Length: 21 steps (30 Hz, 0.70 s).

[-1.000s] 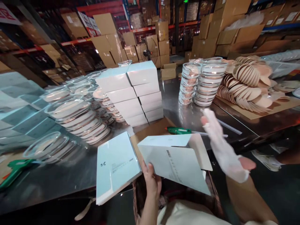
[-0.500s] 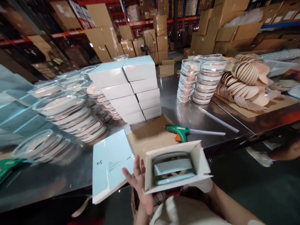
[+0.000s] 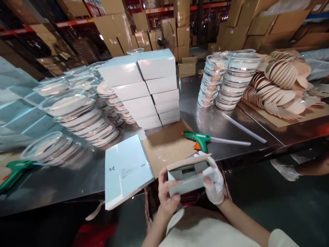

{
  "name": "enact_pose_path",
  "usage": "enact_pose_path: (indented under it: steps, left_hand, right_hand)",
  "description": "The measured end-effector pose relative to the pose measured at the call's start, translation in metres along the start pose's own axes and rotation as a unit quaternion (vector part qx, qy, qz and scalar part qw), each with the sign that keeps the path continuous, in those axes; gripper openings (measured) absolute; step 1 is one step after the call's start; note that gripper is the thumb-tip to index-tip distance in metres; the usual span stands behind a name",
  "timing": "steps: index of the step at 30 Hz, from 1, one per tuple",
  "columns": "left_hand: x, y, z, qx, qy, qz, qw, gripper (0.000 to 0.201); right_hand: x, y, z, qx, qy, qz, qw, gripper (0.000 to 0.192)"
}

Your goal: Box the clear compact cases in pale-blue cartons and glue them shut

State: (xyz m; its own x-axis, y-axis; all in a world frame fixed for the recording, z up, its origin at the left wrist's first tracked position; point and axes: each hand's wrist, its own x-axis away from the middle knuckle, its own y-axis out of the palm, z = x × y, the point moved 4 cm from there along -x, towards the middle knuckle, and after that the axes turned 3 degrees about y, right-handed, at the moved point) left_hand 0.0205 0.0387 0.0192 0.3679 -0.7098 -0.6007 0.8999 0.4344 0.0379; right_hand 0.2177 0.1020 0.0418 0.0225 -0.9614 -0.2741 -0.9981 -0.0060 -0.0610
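In front of my body, I hold a small white carton [image 3: 186,185] between both hands, with its end facing up and its flaps partly folded in. My bare left hand [image 3: 166,192] grips the carton's left side, thumb on the near face. On the other side, my right hand [image 3: 215,181] in a white glove has its fingers pressed to the right end. What lies inside the carton is mostly hidden by the flaps. Left of it lies a flat pale-blue box [image 3: 125,171] with small print. A green glue gun [image 3: 197,138] with a clear glue stick rests just beyond.
White boxes [image 3: 144,92] stand stacked behind a cardboard sheet [image 3: 164,147]. Stacks of clear round containers [image 3: 84,118] stand left, more [image 3: 235,80] right. Fanned beige pieces [image 3: 277,85] lie far right. Another green glue gun [image 3: 17,169] sits at left; a person's foot [image 3: 285,169] shows at right.
The carton has tilted and its open flaps are now folded inward. My left hand, spread beside it before, has closed on it. My right hand has come up into view at its right end.
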Motion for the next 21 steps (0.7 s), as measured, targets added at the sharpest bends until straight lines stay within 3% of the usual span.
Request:
enact_pose_path:
  steps: [3, 5, 8, 11, 13, 15, 17, 21]
  left_hand:
    - [0.006, 0.002, -0.001, 0.024, -0.066, 0.02, 0.997, 0.052]
    - [0.008, 0.005, -0.001, 0.014, -0.078, -0.038, 0.996, 0.055]
    - [0.005, 0.0, -0.001, -0.038, -0.069, -0.123, 0.989, 0.041]
    - [-0.001, -0.01, -0.002, -0.071, -0.074, -0.096, 0.99, 0.036]
    - [-0.004, -0.012, -0.005, -0.101, -0.088, -0.076, 0.988, 0.033]
    - [-0.006, -0.009, -0.007, -0.128, -0.102, -0.063, 0.985, 0.03]
    - [-0.01, -0.004, -0.011, -0.139, -0.111, -0.068, 0.982, 0.027]
    - [-0.016, 0.003, -0.024, -0.119, -0.155, -0.108, 0.975, 0.03]
  right_hand:
    - [-0.002, 0.003, -0.007, -0.062, -0.032, 0.109, 0.992, 0.032]
    - [-0.002, 0.003, -0.006, -0.084, -0.024, 0.122, 0.989, 0.046]
    - [-0.009, -0.007, 0.0, -0.059, 0.008, 0.08, 0.995, 0.05]
    - [-0.037, -0.029, 0.009, 0.099, 0.058, 0.081, 0.99, 0.043]
    - [-0.065, -0.041, 0.019, 0.262, 0.136, 0.071, 0.953, 0.044]
    - [-0.091, -0.043, 0.032, 0.363, 0.237, 0.014, 0.901, 0.045]
    - [-0.109, -0.04, 0.044, 0.372, 0.298, -0.032, 0.879, 0.04]
    - [-0.121, -0.04, 0.052, 0.285, 0.309, -0.025, 0.907, 0.021]
